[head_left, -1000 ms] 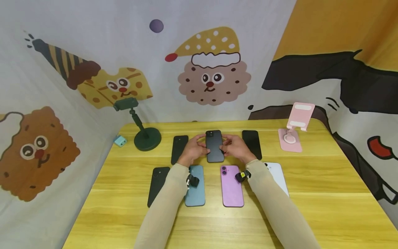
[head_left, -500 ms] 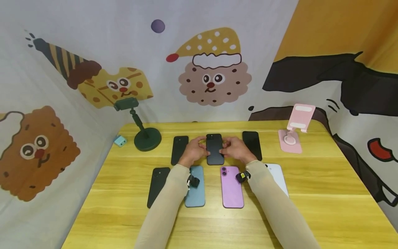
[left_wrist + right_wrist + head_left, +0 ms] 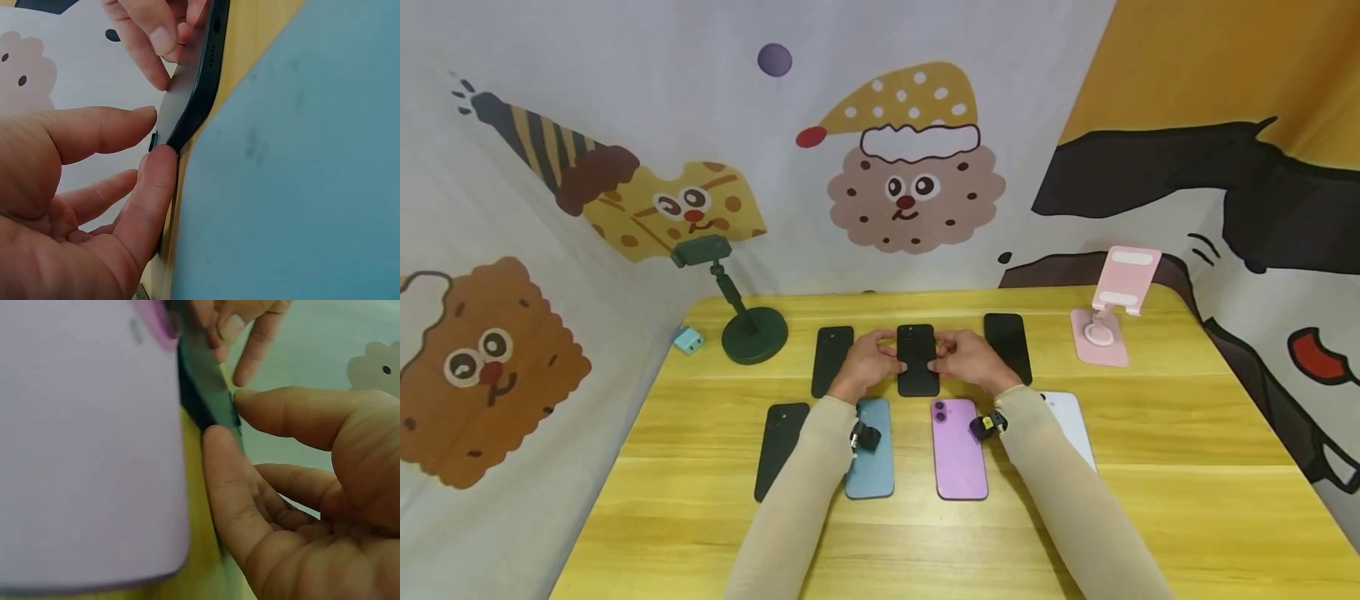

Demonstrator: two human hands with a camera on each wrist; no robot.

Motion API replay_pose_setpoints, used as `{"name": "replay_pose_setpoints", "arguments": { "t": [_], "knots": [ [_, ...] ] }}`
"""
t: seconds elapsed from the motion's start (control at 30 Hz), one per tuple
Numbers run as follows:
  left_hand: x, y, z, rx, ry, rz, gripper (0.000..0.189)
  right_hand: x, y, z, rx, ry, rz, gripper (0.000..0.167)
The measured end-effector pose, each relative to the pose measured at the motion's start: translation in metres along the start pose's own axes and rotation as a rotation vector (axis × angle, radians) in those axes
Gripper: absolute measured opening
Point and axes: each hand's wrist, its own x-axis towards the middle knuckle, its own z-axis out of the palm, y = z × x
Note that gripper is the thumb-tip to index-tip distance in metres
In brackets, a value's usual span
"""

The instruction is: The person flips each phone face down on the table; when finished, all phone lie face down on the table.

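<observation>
A black phone is in the middle of the back row, its camera side facing up, flat and low over the table. On its left edge my left hand grips with thumb and fingers. My right hand does the same on the right edge. The phone's dark bottom edge, with a port and small holes, shows in the left wrist view. In the right wrist view thumb and finger of the right hand meet the phone's side. Two more black phones, left and right, flank the hands.
Nearer lie a black phone, a blue phone, a pink phone and a white phone, some partly under the forearms. A green stand, a light-blue charger and a pink stand stand behind.
The held phone has come slightly toward me and tipped flatter, and its back now looks darker. Both hands keep their hold on its edges. The other phones stay put.
</observation>
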Motion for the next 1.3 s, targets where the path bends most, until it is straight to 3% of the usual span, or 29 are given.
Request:
{"name": "replay_pose_setpoints", "arguments": {
  "t": [0.4, 0.7, 0.97, 1.3],
  "knots": [
    [-0.006, 0.011, 0.001, 0.046, -0.031, -0.046, 0.058, -0.015, 0.000, -0.020, 0.047, -0.105, -0.015, 0.072],
    [-0.013, 0.025, 0.010, 0.027, 0.001, 0.038, 0.056, -0.033, -0.006, -0.034, -0.025, -0.058, -0.049, 0.061],
    [-0.006, 0.036, 0.034, -0.067, -0.025, 0.134, 0.048, -0.044, -0.001, -0.053, -0.102, 0.026, -0.102, 0.057],
    [0.003, 0.046, 0.070, -0.132, -0.108, 0.131, 0.050, -0.051, 0.014, -0.081, -0.122, 0.122, -0.053, 0.057]
  ]
}}
